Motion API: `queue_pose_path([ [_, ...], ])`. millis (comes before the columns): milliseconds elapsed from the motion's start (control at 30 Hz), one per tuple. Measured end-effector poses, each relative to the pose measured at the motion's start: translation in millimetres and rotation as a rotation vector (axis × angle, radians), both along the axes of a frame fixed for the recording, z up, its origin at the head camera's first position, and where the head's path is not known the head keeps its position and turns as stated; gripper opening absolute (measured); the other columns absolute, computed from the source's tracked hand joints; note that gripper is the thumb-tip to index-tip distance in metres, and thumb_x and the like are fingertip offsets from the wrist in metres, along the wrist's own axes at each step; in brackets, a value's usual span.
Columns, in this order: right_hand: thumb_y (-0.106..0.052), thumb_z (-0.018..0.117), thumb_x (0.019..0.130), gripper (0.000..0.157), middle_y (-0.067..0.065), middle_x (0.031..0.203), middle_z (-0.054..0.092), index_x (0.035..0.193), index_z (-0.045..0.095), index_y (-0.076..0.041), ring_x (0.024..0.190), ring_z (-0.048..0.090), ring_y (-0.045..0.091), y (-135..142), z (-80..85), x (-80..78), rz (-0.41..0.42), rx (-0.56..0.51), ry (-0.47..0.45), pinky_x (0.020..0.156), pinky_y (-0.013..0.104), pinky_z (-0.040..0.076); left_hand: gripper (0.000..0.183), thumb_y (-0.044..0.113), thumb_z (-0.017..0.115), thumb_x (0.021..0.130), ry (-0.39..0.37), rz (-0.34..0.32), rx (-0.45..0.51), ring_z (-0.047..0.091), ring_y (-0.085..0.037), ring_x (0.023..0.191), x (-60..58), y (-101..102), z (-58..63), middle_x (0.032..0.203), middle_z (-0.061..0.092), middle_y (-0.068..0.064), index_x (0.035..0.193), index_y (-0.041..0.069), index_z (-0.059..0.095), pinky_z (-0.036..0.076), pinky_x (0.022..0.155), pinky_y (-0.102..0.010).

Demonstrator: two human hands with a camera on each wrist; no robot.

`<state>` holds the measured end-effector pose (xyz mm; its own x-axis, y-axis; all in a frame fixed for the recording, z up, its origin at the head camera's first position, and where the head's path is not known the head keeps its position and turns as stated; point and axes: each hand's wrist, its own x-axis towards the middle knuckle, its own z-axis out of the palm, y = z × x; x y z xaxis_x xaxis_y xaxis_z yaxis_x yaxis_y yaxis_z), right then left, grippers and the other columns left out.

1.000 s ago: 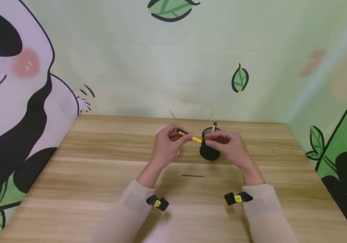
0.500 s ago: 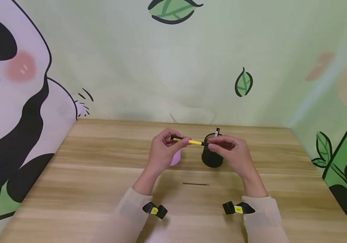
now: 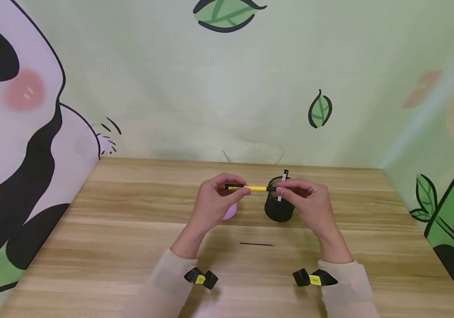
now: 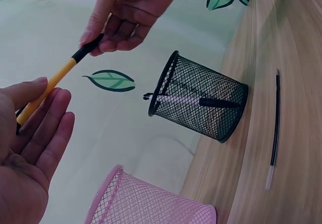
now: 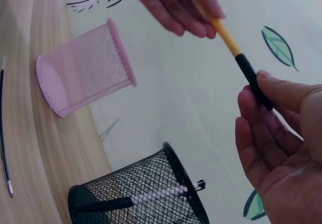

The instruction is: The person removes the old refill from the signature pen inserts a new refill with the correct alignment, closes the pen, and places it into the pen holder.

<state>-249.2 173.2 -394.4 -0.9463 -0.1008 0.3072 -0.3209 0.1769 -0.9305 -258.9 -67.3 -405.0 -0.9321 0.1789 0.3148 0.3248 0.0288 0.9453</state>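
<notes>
Pinching a slim yellow pen (image 3: 256, 188), left fingers (image 4: 58, 141) and right fingers (image 5: 250, 146) hover near a black mesh cup (image 3: 278, 213).

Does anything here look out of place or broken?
One thing: an apparent black pen refill lies loose on the table, outside the black mesh cup and pink mesh cup, oddly with no pen body around it. I see nothing spilled or damaged, though the held yellow-and-black pen is partly hidden.

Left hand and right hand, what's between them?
A yellow-and-black pen bridges the gap from the left hand to the right hand; the head view and both wrist views show it.
</notes>
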Motion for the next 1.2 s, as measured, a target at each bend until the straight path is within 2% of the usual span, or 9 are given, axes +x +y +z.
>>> queue_pose_path([
  [333,-0.020,0.074,0.085,0.026,-0.003,0.096,0.074,0.101,0.073,0.000,0.087,0.070,0.014,-1.0,0.8,1.4,-0.004,0.017,0.030,0.077,0.023,0.056,0.022,0.025,0.077,0.082,0.061,0.007,-0.075,0.068,-0.016,0.088,0.7,-3.4,-1.7,0.097,0.067,-0.003,0.099,0.012,0.076,0.058,0.076,-0.026],
  [533,-0.023,0.074,0.086,0.029,-0.002,0.095,0.074,0.104,0.073,-0.001,0.088,0.070,0.014,-0.3,2.9,3.3,0.015,0.042,-0.030,0.077,0.023,0.056,0.018,0.019,0.075,0.084,0.050,-0.022,-0.048,0.072,-0.017,0.084,1.6,-8.7,0.1,0.095,0.072,-0.005,0.099,0.008,0.075,0.058,0.075,-0.029],
  [667,-0.028,0.065,0.093,0.031,0.010,0.093,0.074,0.106,0.072,-0.001,0.082,0.070,0.018,0.4,3.4,2.0,0.051,0.048,-0.080,0.077,0.028,0.057,0.015,0.015,0.075,0.085,0.042,-0.018,-0.043,0.073,-0.016,0.083,2.3,-12.3,0.7,0.094,0.073,-0.006,0.098,0.008,0.075,0.058,0.075,-0.030],
  [733,-0.033,0.056,0.098,0.037,0.015,0.092,0.073,0.106,0.071,-0.001,0.080,0.070,0.021,1.1,2.9,1.0,0.065,0.047,-0.102,0.077,0.031,0.057,0.014,0.016,0.075,0.085,0.045,-0.019,-0.047,0.073,-0.017,0.082,2.5,-13.0,1.0,0.093,0.073,-0.006,0.097,0.009,0.076,0.058,0.075,-0.031],
  [867,-0.041,0.043,0.102,0.050,0.015,0.088,0.072,0.107,0.068,0.002,0.076,0.071,0.025,2.4,1.8,0.5,0.083,0.043,-0.147,0.074,0.035,0.057,0.012,0.016,0.073,0.086,0.052,-0.032,-0.054,0.073,-0.017,0.083,3.4,-13.3,2.8,0.092,0.074,-0.007,0.097,0.010,0.076,0.058,0.075,-0.032],
  [1033,-0.043,0.043,0.102,0.054,0.018,0.087,0.070,0.098,0.067,0.005,0.073,0.070,0.026,1.6,3.3,1.5,0.127,0.069,-0.181,0.071,0.041,0.057,0.011,0.017,0.073,0.087,0.072,-0.030,-0.076,0.073,-0.015,0.082,3.0,-11.7,6.4,0.091,0.074,-0.005,0.096,0.013,0.076,0.058,0.074,-0.030],
  [1200,-0.048,0.044,0.100,0.060,0.017,0.081,0.068,0.089,0.068,0.005,0.070,0.067,0.027,0.6,7.4,3.3,0.129,0.105,-0.206,0.067,0.039,0.057,0.013,0.020,0.073,0.086,0.113,-0.050,-0.080,0.072,-0.015,0.082,2.0,-7.2,9.1,0.093,0.073,-0.004,0.096,0.012,0.076,0.058,0.073,-0.030],
])
